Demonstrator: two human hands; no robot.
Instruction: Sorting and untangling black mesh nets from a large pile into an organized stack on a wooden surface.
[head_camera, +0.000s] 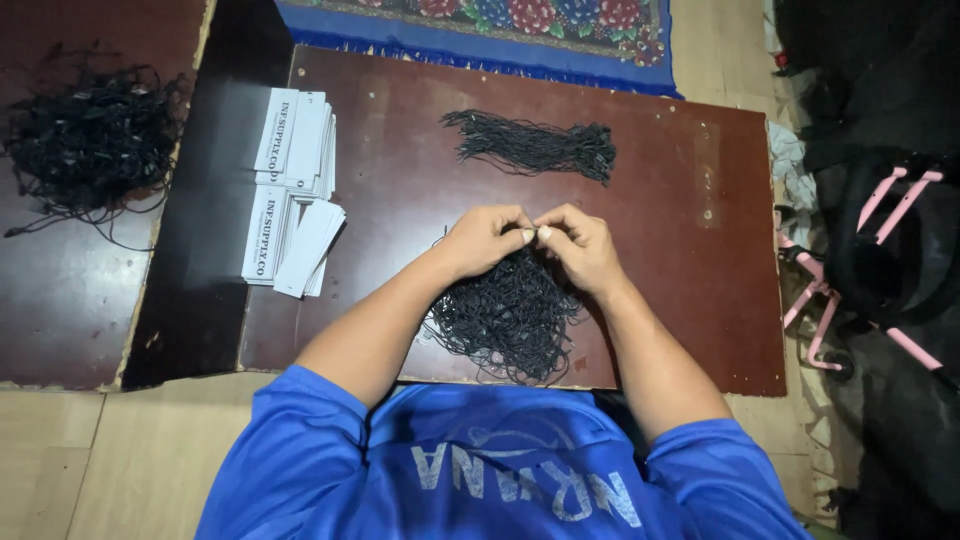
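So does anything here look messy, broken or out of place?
A few things. The white tags have slid into an uneven fan rather than a neat stack. The board is chipped along its near edge. A tangled heap of black cords sprawls on the left, unlike the tidy bundle.

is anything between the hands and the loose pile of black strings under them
Nothing visible. The left hand and right hand meet fingertip to fingertip right over the loose pile, pinching something too small to make out.

Both hands — left hand (487, 238), right hand (580, 245) — pinch together above a tangled black cord pile (508, 318) on the bench (690, 250).
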